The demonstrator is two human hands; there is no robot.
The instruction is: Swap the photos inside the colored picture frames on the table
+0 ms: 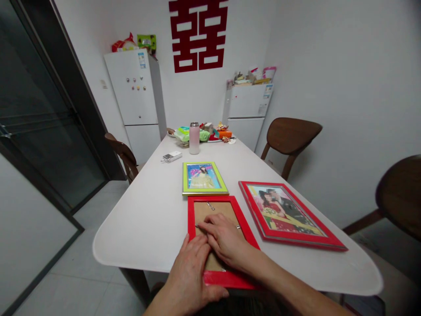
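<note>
A red picture frame [190, 221] lies face down at the near edge of the white table, its brown cardboard backing [210, 215] facing up with small metal tabs on it. My right hand [223, 239] rests across the backing, fingertips beside a tab on the left side. My left hand [190, 272] is curled over the frame's left edge near the lower corner. To the right lies a larger red picture frame [253, 206] face up, holding a photo. A lime-green picture frame [205, 191] with a photo sits just beyond the backing.
Farther along the white table [148, 228] stand a pink-and-white bottle [194, 138], a small silver device [171, 156] and a heap of packets [204, 134]. Wooden chairs [289, 136] surround the table. Two white fridges [134, 87] stand at the back, and a dark glass door [42, 114] lies left.
</note>
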